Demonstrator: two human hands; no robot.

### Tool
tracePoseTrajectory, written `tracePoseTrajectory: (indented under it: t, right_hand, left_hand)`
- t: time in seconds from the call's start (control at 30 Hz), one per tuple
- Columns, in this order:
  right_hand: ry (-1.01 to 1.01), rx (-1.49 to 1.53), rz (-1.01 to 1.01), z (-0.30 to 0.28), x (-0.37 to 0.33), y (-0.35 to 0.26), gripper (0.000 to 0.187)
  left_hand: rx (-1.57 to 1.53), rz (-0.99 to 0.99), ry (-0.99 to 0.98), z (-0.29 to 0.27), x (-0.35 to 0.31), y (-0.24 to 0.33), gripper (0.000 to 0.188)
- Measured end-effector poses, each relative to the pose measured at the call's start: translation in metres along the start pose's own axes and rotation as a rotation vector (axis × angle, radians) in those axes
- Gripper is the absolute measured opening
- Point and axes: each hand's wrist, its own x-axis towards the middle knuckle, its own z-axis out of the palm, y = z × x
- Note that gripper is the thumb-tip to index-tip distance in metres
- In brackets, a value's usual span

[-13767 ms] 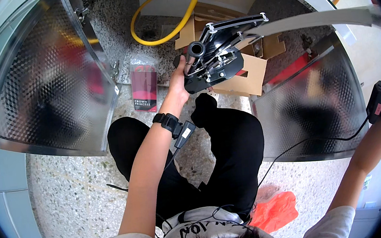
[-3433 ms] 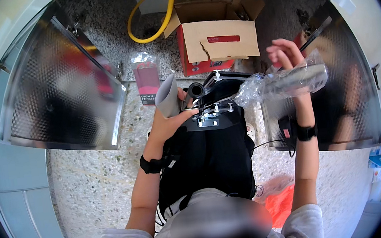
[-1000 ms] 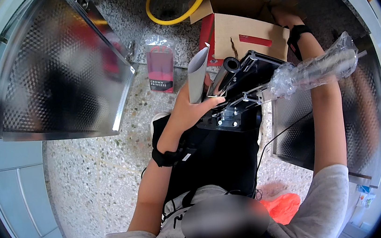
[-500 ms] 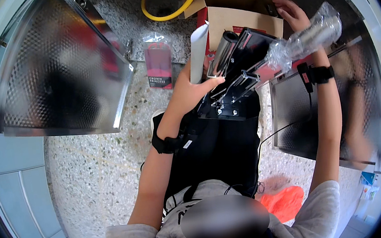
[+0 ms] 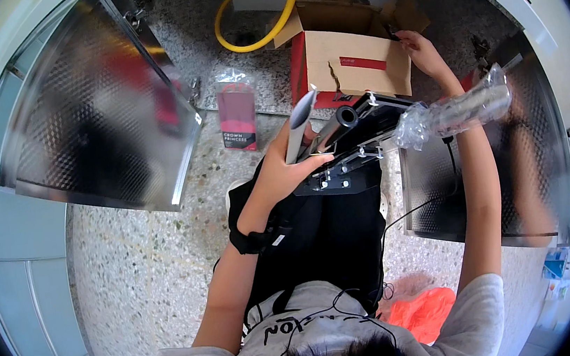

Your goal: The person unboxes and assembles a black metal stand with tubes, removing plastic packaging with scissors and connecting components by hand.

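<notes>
Left hand [image 5: 288, 170] gripping black metal fixture [image 5: 352, 146], right hand [image 5: 422, 53] reaching into cardboard box [image 5: 349, 65]

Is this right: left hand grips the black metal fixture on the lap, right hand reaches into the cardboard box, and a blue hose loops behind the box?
Not quite. The hose behind the cardboard box is yellow, not blue, as the head view shows. The rest stands: the left hand grips the black metal fixture on the lap, and the right hand reaches into the box.

The right hand [image 5: 420, 52] fingertips are hidden inside the cardboard box [image 5: 349, 58].
</notes>
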Motion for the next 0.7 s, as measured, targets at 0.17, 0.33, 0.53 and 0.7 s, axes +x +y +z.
tracePoseTrajectory:
  t: [0.17, 0.33, 0.53, 0.7]
  right_hand:
    - [-0.003, -0.070, 0.045, 0.018, 0.010, 0.008, 0.033]
    - [-0.028, -0.319, -0.144, 0.027, 0.001, 0.005, 0.042]
    - [0.044, -0.446, -0.308, 0.041, -0.008, 0.052, 0.067]
    - [0.054, -0.132, -0.410, 0.043, -0.021, 0.018, 0.058]
  left_hand:
    - [0.090, 0.076, 0.026, 0.005, -0.001, 0.003, 0.052]
    - [0.054, -0.016, -0.003, -0.002, 0.008, -0.010, 0.033]
    - [0.046, -0.040, 0.008, -0.004, 0.032, -0.010, 0.039]
    - [0.020, -0.098, 0.016, -0.009, 0.035, -0.008, 0.040]
